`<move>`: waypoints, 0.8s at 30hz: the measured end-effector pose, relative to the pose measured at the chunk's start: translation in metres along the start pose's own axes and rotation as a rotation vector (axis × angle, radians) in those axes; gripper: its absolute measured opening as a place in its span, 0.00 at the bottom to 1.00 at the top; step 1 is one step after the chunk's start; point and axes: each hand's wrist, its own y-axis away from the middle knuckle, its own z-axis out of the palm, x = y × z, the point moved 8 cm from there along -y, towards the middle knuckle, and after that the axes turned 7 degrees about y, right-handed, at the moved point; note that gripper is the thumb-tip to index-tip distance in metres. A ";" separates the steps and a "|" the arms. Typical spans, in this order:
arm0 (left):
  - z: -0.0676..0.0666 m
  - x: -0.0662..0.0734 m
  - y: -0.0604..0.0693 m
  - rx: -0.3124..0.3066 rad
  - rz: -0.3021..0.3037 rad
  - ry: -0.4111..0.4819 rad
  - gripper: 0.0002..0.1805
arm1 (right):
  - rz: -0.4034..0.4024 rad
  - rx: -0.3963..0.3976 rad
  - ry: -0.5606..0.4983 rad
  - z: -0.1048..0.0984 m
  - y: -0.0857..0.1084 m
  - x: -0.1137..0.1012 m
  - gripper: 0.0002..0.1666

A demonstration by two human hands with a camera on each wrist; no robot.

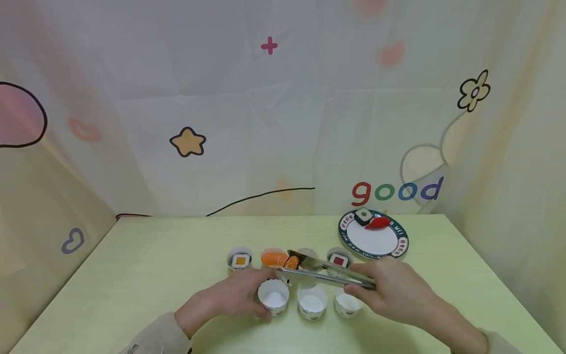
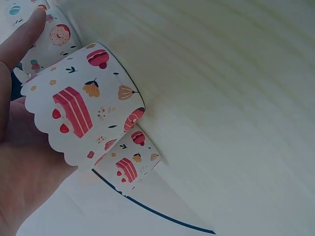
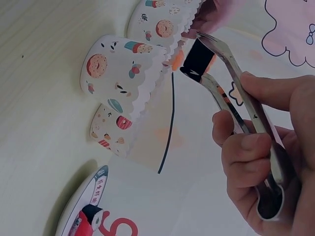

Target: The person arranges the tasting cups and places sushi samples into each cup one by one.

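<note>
In the head view my right hand (image 1: 393, 290) grips metal tongs (image 1: 325, 279). Between the tong tips is a sushi piece (image 1: 291, 262) with an orange top; its black band (image 3: 199, 56) shows in the right wrist view. My left hand (image 1: 240, 293) holds the front left paper cup (image 1: 274, 297) at its side. The left thumb (image 2: 34, 27) lies against that cup's printed wall. Behind it, an orange sushi piece (image 1: 274, 258) sits in a back-row cup. The sushi piece in the tongs hangs above the cups, close to the left fingertips.
Two white cups (image 1: 312, 302) (image 1: 348, 303) stand in front. In back-row cups lie sushi rolls with a yellow centre (image 1: 240, 261) and a red centre (image 1: 338, 260). A round plate (image 1: 371, 241) at the back right bears a green-centred roll (image 1: 363, 216) and a red piece (image 1: 378, 223).
</note>
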 end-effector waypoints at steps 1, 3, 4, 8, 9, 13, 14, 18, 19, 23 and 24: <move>0.000 0.000 0.000 -0.001 0.001 0.003 0.33 | 0.000 -0.005 0.000 0.000 0.000 -0.001 0.19; 0.000 0.000 0.000 -0.005 0.000 0.000 0.34 | -0.005 -0.009 -0.001 0.002 0.000 -0.002 0.20; 0.000 0.000 0.000 -0.007 -0.002 -0.004 0.36 | -0.009 -0.013 0.001 0.002 0.000 -0.003 0.21; 0.000 0.000 0.000 -0.009 -0.004 -0.030 0.40 | -0.036 -0.005 0.026 0.003 0.000 -0.007 0.23; 0.000 0.000 0.000 -0.008 -0.004 -0.037 0.40 | -0.046 0.002 0.039 0.003 0.000 -0.008 0.23; 0.000 0.000 0.000 -0.001 0.011 -0.043 0.38 | -0.074 0.021 0.067 0.003 0.000 -0.011 0.22; 0.000 0.000 -0.001 0.000 0.012 -0.037 0.38 | -0.076 0.019 0.068 0.004 -0.001 -0.011 0.22; 0.001 0.000 -0.001 -0.002 0.018 -0.019 0.37 | -0.081 -0.003 0.079 0.007 -0.001 -0.014 0.23; 0.001 0.000 0.000 -0.003 0.017 -0.017 0.37 | -0.081 -0.008 0.083 0.007 -0.001 -0.015 0.23; 0.001 0.000 -0.001 -0.014 0.009 -0.013 0.40 | -0.103 0.001 0.125 0.008 -0.001 -0.020 0.22; 0.002 -0.001 -0.001 -0.017 0.007 -0.012 0.40 | -0.111 0.005 0.133 0.009 0.000 -0.021 0.21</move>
